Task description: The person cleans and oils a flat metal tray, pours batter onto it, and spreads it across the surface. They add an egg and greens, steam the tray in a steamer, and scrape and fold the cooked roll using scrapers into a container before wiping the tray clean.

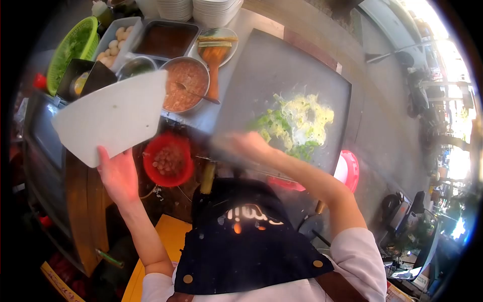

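Observation:
My left hand [118, 173] grips the lower edge of a flat white board [113, 113], held tilted with a few dark specks on its face. Its thumb lies on the face of the board, and the other fingers are partly hidden. My right hand [249, 146] is over the near-left part of a flat grey griddle [256, 70], smeared by motion. Whether it holds anything does not show. Just beyond it on the griddle lies a spread patch of egg [309, 118] with chopped green onion [272, 123] on and around it.
Left of the griddle stand a metal bowl of minced meat [183, 95] with a spoon, a brush [214, 60] on a plate, a tray of brown sauce [167, 40] and a tub of eggs [114, 48]. A red bowl [168, 178] sits below the board.

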Demonstrator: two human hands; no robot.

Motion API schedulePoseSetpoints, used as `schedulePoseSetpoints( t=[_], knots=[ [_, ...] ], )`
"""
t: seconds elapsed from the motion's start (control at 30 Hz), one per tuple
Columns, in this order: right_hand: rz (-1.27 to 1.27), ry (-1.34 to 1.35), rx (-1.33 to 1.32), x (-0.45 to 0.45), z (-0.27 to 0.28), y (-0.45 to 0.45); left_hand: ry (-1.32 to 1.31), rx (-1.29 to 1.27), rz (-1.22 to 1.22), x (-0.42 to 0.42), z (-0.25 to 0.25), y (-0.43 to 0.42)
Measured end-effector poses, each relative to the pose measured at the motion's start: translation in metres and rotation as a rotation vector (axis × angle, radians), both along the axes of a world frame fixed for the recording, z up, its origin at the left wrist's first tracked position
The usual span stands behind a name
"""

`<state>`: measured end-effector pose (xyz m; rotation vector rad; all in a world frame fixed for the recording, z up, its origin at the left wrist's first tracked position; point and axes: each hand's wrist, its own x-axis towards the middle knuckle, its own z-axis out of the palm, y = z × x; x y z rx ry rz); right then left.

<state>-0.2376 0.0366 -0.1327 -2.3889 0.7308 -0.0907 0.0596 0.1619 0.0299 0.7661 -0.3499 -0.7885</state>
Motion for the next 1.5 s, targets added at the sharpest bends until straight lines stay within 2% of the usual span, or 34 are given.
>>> schedulePoseSetpoints(
  t=[0.03, 0.07, 0.1, 0.13, 0.17, 0.2, 0.23, 0.3, 0.33, 0.4, 0.47, 0.5, 0.57, 0.63, 0.67, 0.7, 0.77, 0.83, 0.9, 0.93, 1.0, 1.07, 1.1, 1.17, 1.2, 1.23, 1.3, 1.4, 1.43, 1.5],
  knots=[
    [-0.107, 0.259, 0.068, 0.000, 0.018, -0.020, -0.010, -0.039, 0.013, -0.004, 0.006, -0.006],
    [-0.154, 0.225, 0.022, -0.013, 0.017, -0.026, -0.169, -0.042, -0.143, 0.006, -0.009, -0.003],
    [-0.131, 0.194, 0.015, -0.029, 0.015, -0.017, -0.453, 0.040, -0.177, -0.012, -0.002, -0.010],
    [-0.107, 0.165, 0.009, -0.046, 0.012, -0.008, -0.850, 0.064, -0.418, -0.023, 0.006, -0.025],
    [-0.008, 0.139, 0.045, -0.067, 0.013, 0.025, -1.114, 0.075, -0.578, -0.054, 0.024, -0.043],
    [-0.010, 0.114, -0.009, -0.092, 0.019, 0.051, -1.307, 0.043, -0.636, -0.085, 0.017, -0.052],
    [-0.017, 0.087, -0.060, -0.119, 0.026, 0.073, -1.606, -0.103, -0.737, -0.108, -0.013, -0.057],
    [-0.371, 0.316, 0.041, -0.193, 0.040, 0.082, -2.074, -0.204, -0.729, -0.154, -0.048, -0.053],
    [-0.399, 0.366, -0.010, -0.239, 0.042, 0.085, -2.047, -0.262, -0.676, -0.174, -0.089, -0.047],
    [-0.379, 0.427, -0.114, -0.298, 0.049, 0.099, -2.084, -0.228, -0.781, -0.204, -0.132, -0.035],
    [-0.259, 0.432, -0.221, -0.333, 0.050, 0.110, -2.109, -0.200, -0.831, -0.234, -0.151, -0.039],
    [-0.179, 0.430, -0.248, -0.323, 0.062, 0.107, -2.116, -0.198, -0.837, -0.247, -0.155, -0.046],
    [-0.187, 0.516, -0.027, -0.323, 0.053, 0.083, -2.181, -0.236, -0.781, -0.275, -0.168, -0.068],
    [-0.169, 0.337, -0.371, -0.341, 0.013, 0.015, -2.305, -0.274, -0.618, -0.314, -0.173, -0.119],
    [-0.241, 0.361, -0.488, -0.346, -0.001, -0.028, -2.327, -0.168, -0.591, -0.333, -0.180, -0.156],
    [-0.298, 0.325, -0.502, -0.347, 0.002, -0.076, -2.340, -0.151, -0.454, -0.344, -0.170, -0.198],
    [-0.397, 0.303, -0.451, -0.349, 0.020, -0.149, -2.313, -0.042, -0.459, -0.341, -0.159, -0.272],
    [-0.384, 0.319, -0.528, -0.349, 0.039, -0.207, -2.211, 0.035, -0.639, -0.319, -0.127, -0.332],
    [-0.491, 0.329, -0.440, -0.348, 0.047, -0.249, -2.148, 0.281, -0.795, -0.302, -0.090, -0.370],
    [-0.476, 0.277, -0.486, -0.347, 0.054, -0.259, -2.117, 0.249, -0.784, -0.296, -0.087, -0.376],
    [-0.501, 0.281, -0.461, -0.341, 0.057, -0.265, -2.055, 0.188, -0.767, -0.283, -0.084, -0.385],
    [-0.511, 0.242, -0.379, -0.333, 0.056, -0.256, -2.140, 0.152, -0.607, -0.279, -0.099, -0.358],
    [-0.440, 0.082, -0.475, -0.337, 0.031, -0.248, -2.240, 0.188, -0.512, -0.276, -0.110, -0.330],
    [-0.442, 0.014, -0.382, -0.329, 0.044, -0.194, -2.210, 0.223, -0.505, -0.277, -0.101, -0.246],
    [-0.409, -0.038, -0.364, -0.327, 0.051, -0.162, -2.096, 0.240, -0.536, -0.274, -0.097, -0.197],
    [-0.388, 0.045, -0.246, -0.325, 0.063, -0.131, -2.079, 0.274, -0.580, -0.268, -0.101, -0.155],
    [-0.274, 0.093, -0.266, -0.322, 0.068, -0.079, -2.159, 0.294, -0.549, -0.248, -0.105, -0.094],
    [-0.249, 0.080, -0.212, -0.317, 0.063, -0.046, -2.120, 0.446, -0.662, -0.221, -0.132, -0.097],
    [-0.258, 0.098, -0.205, -0.313, 0.064, -0.043, -2.098, 0.489, -0.687, -0.218, -0.137, -0.132],
    [-0.306, 0.100, -0.238, -0.304, 0.058, -0.062, -2.186, 0.318, -0.517, -0.209, -0.169, -0.220]
  ],
)
